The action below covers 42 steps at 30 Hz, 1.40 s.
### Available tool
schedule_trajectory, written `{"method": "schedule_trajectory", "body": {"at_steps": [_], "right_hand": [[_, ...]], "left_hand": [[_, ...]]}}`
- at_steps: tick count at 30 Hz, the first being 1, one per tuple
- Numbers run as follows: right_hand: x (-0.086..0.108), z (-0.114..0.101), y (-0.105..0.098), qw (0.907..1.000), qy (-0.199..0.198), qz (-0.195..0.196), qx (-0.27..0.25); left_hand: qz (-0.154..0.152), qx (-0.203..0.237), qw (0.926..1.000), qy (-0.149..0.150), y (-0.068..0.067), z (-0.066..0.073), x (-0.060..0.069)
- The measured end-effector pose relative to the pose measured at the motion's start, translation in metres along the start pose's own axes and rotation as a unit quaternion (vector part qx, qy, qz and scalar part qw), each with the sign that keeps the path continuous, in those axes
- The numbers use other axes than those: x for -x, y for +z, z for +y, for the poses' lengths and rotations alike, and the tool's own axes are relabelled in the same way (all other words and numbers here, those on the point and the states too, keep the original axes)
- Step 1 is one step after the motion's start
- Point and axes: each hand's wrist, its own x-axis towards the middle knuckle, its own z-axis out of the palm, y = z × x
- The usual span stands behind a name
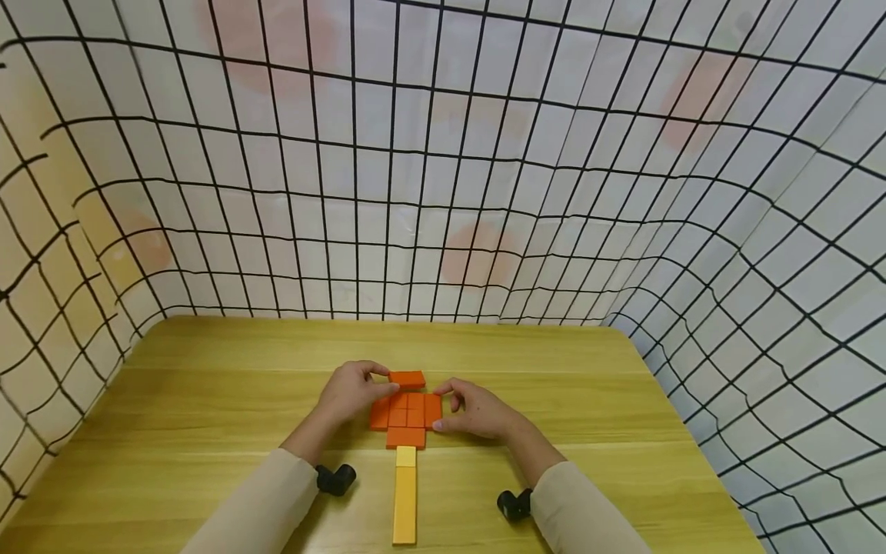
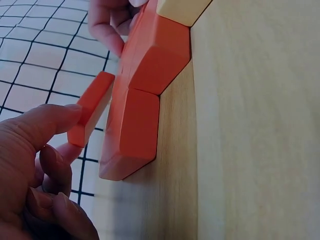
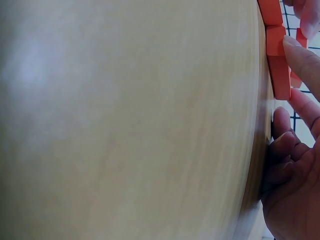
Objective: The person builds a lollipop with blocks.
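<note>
My left hand (image 1: 351,394) pinches a flat orange-red block (image 1: 407,378) between thumb and fingertips. In the left wrist view that block (image 2: 92,107) is tilted and raised beside the flat arrangement. On the right, my right hand (image 1: 481,412) has thumb and index finger at opposite ends of an upright-lying orange block (image 1: 432,412); the right wrist view shows both fingertips against this block (image 3: 278,65). Several small orange pieces (image 1: 407,410) lie together in the middle. Another orange block (image 1: 379,414) sits on their left, partly behind my left hand, and one more (image 1: 405,438) lies below them.
A small yellow block (image 1: 405,457) and a long yellow strip (image 1: 404,504) run from the orange group toward me. Everything lies on a wood-grain table (image 1: 588,477). Black grid netting (image 1: 415,177) rises behind and at both sides. Black wrist devices (image 1: 336,480) sit by the sleeves.
</note>
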Motion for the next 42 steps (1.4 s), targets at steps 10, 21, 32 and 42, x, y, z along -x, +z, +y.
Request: {"method": "schedule_trajectory", "body": {"at_steps": [10, 21, 32, 42], "right_hand": [[-0.0006, 0.0009, -0.0002, 1.0, 0.003, 0.001, -0.007], [-0.0008, 0.0006, -0.0006, 1.0, 0.0, 0.001, -0.002], [-0.0002, -0.0014, 0.0001, 1.0, 0.002, 0.002, -0.003], [-0.0009, -0.0004, 0.0005, 1.0, 0.007, 0.003, 0.0]], "left_hand": [[-0.023, -0.028, 0.9993, -0.012, 0.0006, 0.0051, -0.0042], [-0.007, -0.093, 0.9951, -0.032, 0.0045, 0.0042, -0.0078], [-0.005, -0.102, 0.9939, -0.042, 0.0068, 0.0035, -0.0067], [-0.003, -0.096, 0.9947, -0.038, 0.008, 0.0018, -0.0067]]}}
